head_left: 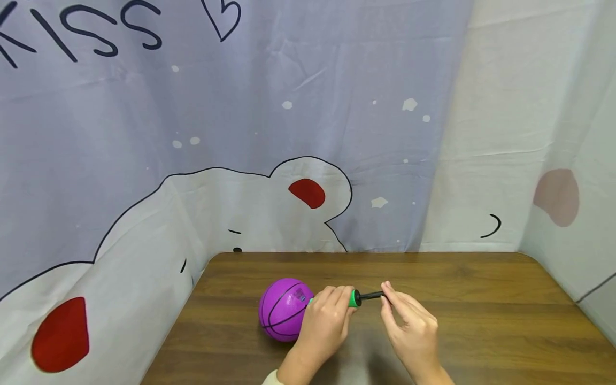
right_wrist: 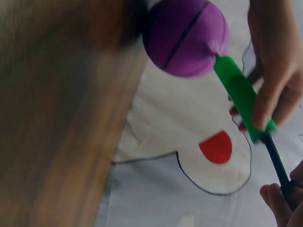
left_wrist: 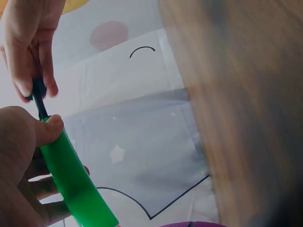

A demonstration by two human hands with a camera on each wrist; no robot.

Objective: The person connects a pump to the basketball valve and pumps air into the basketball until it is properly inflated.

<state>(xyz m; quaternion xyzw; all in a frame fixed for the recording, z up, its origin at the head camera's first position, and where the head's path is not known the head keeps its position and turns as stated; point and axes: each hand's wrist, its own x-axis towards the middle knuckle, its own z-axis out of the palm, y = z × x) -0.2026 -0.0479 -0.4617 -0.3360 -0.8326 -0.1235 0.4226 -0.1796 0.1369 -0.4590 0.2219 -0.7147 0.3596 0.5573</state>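
Observation:
A green hand pump (left_wrist: 78, 182) lies across my left hand (head_left: 324, 320), whose fingers and thumb grip its barrel. Its front end meets the purple ball (head_left: 284, 310), which is marked with black lines like a basketball; the right wrist view shows the ball (right_wrist: 187, 38) dimpled where the pump (right_wrist: 236, 87) enters. At the other end, the black plunger rod (head_left: 371, 295) is drawn out of the barrel. My right hand (head_left: 411, 326) pinches the pump's black handle between thumb and fingers. Most of that handle is hidden behind the fingers.
The hands and ball are over a brown wooden table (head_left: 481, 299). Behind it hangs a blue-grey curtain (head_left: 337, 107) printed with white bears and lettering, and a pale curtain (head_left: 568, 133) closes off the right side.

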